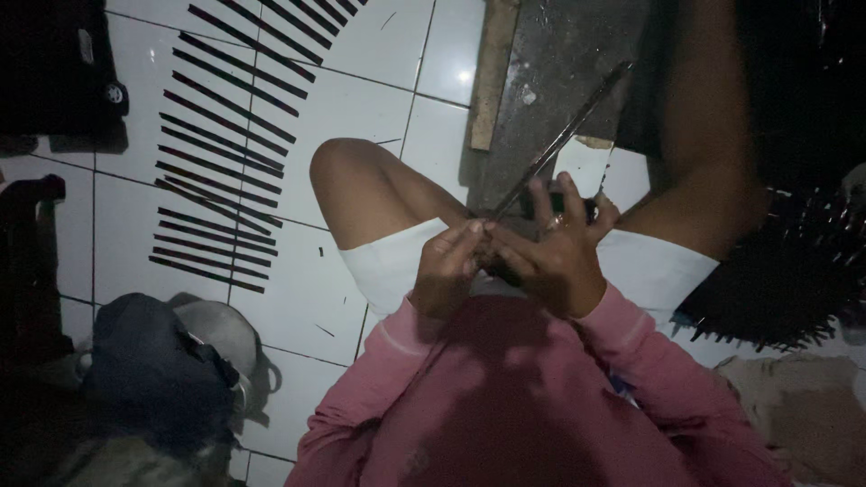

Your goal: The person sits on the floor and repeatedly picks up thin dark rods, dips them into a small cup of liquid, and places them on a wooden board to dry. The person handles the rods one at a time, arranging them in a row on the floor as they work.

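Note:
I sit on a white tiled floor in a pink long-sleeved top and white shorts. My left hand (448, 268) pinches the near end of a long thin dark stick (566, 133) that slants up and to the right. My right hand (552, 251) is wrapped around a small dark tool, possibly a knife, pressed against the same end of the stick. Both hands meet above my lap, between my knees.
Several thin dark sticks (221, 144) lie in a fanned row on the tiles (352, 108) to my left. A dark heap of more sticks (794, 271) is at my right. A grey slab with a wooden strip (492, 72) lies ahead, and a dark bag (153, 365) at lower left.

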`<state>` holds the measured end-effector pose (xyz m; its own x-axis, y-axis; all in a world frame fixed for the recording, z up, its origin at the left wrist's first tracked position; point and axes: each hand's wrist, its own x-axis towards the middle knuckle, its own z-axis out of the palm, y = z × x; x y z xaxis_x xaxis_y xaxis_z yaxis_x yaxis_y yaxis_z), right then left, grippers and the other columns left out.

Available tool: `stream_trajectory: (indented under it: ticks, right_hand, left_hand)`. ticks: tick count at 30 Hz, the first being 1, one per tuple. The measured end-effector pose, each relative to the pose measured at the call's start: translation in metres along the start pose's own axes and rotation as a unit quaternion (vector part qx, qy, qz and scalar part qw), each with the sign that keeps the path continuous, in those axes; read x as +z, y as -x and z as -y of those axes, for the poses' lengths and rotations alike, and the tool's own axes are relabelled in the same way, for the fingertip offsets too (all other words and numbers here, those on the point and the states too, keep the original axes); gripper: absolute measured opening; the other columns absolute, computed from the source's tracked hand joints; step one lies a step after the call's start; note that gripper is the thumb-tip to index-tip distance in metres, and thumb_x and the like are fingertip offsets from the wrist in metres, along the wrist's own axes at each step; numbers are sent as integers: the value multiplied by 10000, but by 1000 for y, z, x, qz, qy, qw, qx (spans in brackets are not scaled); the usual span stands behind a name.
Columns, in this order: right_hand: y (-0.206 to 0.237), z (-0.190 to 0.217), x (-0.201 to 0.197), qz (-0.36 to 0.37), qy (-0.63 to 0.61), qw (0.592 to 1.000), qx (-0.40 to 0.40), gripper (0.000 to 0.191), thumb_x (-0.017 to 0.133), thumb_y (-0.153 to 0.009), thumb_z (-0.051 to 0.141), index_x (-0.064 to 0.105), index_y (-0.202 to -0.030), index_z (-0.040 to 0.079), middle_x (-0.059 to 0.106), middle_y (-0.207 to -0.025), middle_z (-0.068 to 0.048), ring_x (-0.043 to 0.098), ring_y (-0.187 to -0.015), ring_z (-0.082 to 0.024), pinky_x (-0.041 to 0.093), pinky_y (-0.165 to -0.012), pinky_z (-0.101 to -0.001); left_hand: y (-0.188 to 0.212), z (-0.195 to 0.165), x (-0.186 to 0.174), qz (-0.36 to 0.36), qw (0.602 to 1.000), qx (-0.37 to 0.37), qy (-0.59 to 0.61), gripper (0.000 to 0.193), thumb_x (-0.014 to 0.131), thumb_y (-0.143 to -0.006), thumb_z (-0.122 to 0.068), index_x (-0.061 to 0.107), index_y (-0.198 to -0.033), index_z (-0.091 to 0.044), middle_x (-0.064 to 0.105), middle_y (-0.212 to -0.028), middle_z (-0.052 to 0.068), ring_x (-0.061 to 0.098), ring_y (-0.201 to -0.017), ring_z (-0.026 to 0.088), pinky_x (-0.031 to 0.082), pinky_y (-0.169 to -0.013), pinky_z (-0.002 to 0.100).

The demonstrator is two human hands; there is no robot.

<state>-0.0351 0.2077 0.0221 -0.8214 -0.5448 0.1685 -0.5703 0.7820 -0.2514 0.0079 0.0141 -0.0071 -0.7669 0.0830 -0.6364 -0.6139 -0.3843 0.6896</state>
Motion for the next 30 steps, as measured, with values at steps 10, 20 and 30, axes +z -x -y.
stream_trajectory:
  ticks: [10,20,30]
  right_hand:
    - [-4,-5,11,-62,16,998,-26,330,549,-1117,470,816,-1273,353,422,-1650,-198,247,-1565,-372,-55,-1224,-567]
    - [-43,-109,-3,-21,53,986,155,362,543,-1094,366,762,-1371,287,557,-1311,-229,235,-1535,-448,28,-1138,-721]
    - [-42,-84,-14,-188,131,968,-99,266,694,-965,399,753,-1211,318,555,-1480,-134,261,-1483,-307,220,-1061,-582]
  left_hand:
    - [-1,-2,6,33,988,58,140,346,568,-1047,-277,676,-1113,44,708,-903,82,656,-804,143,525,-732,271]
    - [-2,-1,5,-62,995,74,-32,276,675,-947,-209,713,-1091,24,680,-814,25,605,-728,101,480,-661,251]
    - [-9,7,3,-66,994,81,11,189,685,-957,-172,707,-1036,-1,669,-864,28,592,-741,113,487,-679,257]
